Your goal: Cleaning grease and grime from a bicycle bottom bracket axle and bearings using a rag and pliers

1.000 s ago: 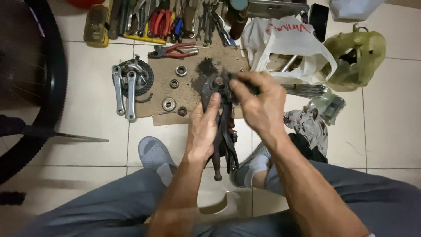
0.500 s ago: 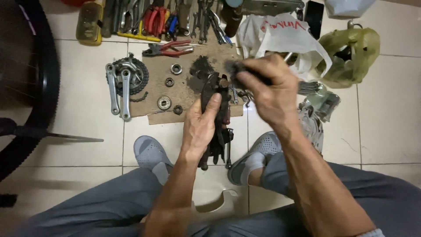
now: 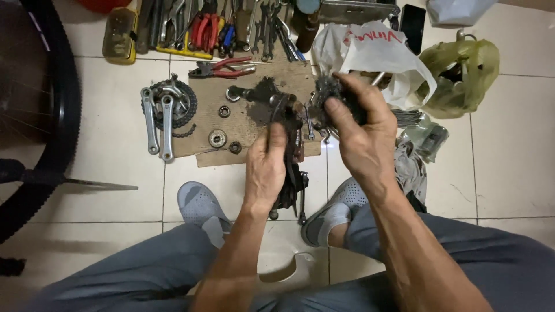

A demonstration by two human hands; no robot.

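Note:
My left hand (image 3: 267, 167) grips a dark, greasy bicycle part (image 3: 292, 179), a long metal piece with levers that hangs down between my knees. My right hand (image 3: 355, 130) is lifted to the right of it and closed on a dark, grimy wad (image 3: 329, 92), which looks like a rag or brush; I cannot tell which. Both hands hover above a sheet of brown cardboard (image 3: 208, 153) on the tiled floor. The upper end of the part is partly hidden by my left thumb.
On the cardboard lie bearing rings (image 3: 217, 138) and red-handled pliers (image 3: 222, 68). A crankset with two silver arms (image 3: 162, 115) is at its left. Tools (image 3: 214, 26) line the top edge. White (image 3: 376, 55) and green (image 3: 457, 75) plastic bags sit right; a bicycle tyre (image 3: 55, 115) stands left.
My right hand has pulled away from the bicycle part, up and to the right, carrying the dark wad. My left hand still holds the part in the same place.

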